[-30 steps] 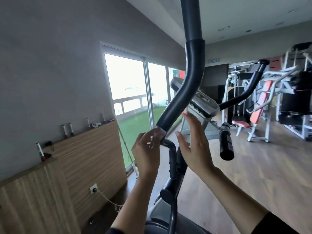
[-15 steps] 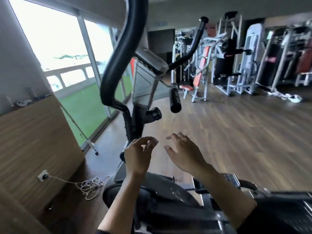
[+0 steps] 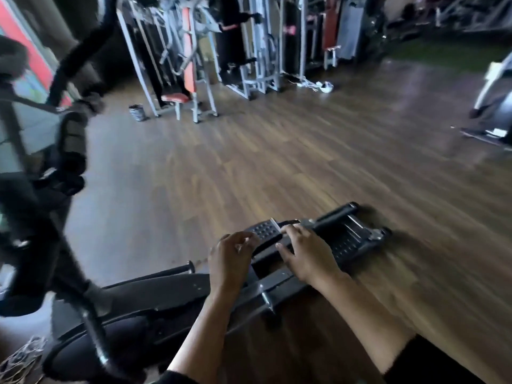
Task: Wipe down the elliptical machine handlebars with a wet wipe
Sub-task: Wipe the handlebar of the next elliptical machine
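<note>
Blurred gym with a wood floor [image 3: 277, 162]; elliptical handlebars [image 3: 69, 67] far left, weight machines [image 3: 188, 65] behind; left hand [image 3: 230, 261] curled, its grip pinching something pale, perhaps the wipe; right hand [image 3: 307, 259] spread over a pedal [image 3: 346, 239], well apart from the handlebars.

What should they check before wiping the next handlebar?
1. Wet wipe in hand: cannot tell; something pale shows at the left hand fingers, blurred.
2. Right hand free: ok, fingers spread, nothing seen in it.
3. Hands on a handlebar: not ok; both are low, in front of the black studded foot pedal.
4. Black curved padded handlebar in view: ok, upper left, blurred.
5. Brown wooden floor beside the machine clear: ok.
</note>
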